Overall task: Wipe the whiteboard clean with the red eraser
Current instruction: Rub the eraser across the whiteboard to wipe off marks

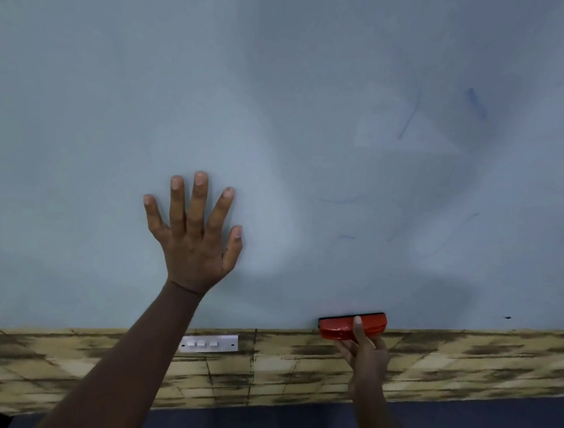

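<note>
Right hand (369, 352) grip pinches red eraser (349, 325) at whiteboard (283, 95) bottom edge; left hand (197, 237) flat, fingers spread. Best next: stroke w/ firm pressure toward faint blue marks (410, 112) at 1 o'clock.

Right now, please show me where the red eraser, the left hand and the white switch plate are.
red eraser (339, 328): head view, on its red plastic back.
left hand (197, 241): head view, on the back of the hand.
white switch plate (208, 343): head view, on its front face.

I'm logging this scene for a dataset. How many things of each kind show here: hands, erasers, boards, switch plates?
Hands: 2, the left hand flat on the whiteboard, the right hand gripping the red eraser
Erasers: 1
Whiteboards: 1
Switch plates: 1, the white switch plate
Total: 5
</note>
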Motion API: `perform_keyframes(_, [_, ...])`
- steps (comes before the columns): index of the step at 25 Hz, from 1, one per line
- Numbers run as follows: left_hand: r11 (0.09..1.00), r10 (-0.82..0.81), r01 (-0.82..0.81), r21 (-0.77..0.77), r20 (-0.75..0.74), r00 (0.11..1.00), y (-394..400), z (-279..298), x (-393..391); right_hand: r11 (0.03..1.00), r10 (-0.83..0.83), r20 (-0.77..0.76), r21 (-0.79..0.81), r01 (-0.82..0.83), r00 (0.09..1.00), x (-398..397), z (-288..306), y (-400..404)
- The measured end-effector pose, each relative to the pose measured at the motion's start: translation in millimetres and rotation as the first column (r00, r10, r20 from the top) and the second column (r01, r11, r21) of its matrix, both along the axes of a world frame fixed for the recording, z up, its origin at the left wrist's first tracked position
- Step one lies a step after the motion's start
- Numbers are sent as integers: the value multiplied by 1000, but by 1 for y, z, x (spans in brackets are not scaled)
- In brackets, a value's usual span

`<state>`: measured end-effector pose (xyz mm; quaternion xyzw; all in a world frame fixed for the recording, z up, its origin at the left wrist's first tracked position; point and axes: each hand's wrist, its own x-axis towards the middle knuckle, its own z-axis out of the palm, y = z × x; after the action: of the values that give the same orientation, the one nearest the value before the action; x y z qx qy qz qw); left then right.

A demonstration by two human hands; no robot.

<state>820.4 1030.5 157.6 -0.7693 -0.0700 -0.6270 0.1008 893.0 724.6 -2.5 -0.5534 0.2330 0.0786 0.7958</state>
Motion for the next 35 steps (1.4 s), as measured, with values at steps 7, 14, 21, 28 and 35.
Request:
perform_keyframes(7, [988,55,-52,-144,16,998,-21,-24,7,915,136,465,-397,69,875,-4,71,16])
perform_keyframes(14, [950,22,-42,-308,-68,997,-52,-47,-1,669,509,366,-738,-90,779,-43,67,65])
perform_keyframes(21, [905,1,2,-426,7,1000,-72,-17,-11,713,263,820,-520,469,509,16,182,9])
perform_keyframes(28, [974,-44,64,-219,94,995,-46,79,9,455,658,703,-657,601,269,-3,120,45])
perform_keyframes(35, [1000,30,-30,5,36,999,-23,58,12,523,565,766,-619,586,305,4,152,30])
